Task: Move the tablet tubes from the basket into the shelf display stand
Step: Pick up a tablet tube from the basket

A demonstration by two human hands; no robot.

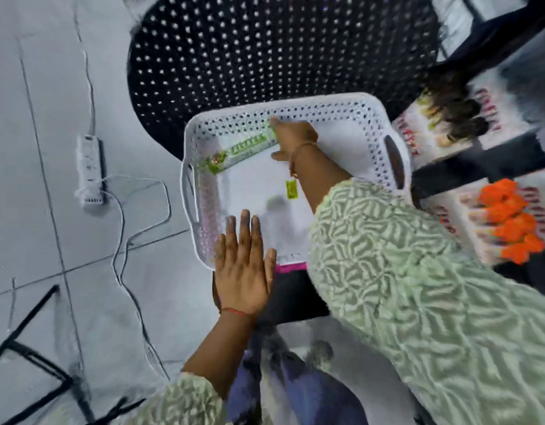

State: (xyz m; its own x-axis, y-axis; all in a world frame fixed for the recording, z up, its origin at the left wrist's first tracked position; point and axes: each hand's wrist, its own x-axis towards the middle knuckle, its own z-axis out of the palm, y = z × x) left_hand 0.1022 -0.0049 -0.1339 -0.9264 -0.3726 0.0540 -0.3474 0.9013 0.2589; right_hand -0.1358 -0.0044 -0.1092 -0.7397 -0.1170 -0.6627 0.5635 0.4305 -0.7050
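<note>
A white perforated basket (369, 118) rests on a black perforated chair seat. One green and white tablet tube (240, 151) lies slanted against the basket's far left wall. My right hand (291, 139) reaches into the basket, and its fingers close around the tube's right end. My left hand (243, 268) lies flat with fingers apart on the basket's near left corner, holding nothing. A small yellow-green label (292, 189) sits on the basket floor beside my right forearm. The shelf display stand (492, 167) stands to the right, with black shelves.
Orange-capped tubes (513, 222) and other packs fill the stand's shelves at right. A black perforated chair (265, 47) holds the basket. A white power strip (90, 170) and its cables lie on the tiled floor at left. Black metal legs (35, 348) cross the lower left.
</note>
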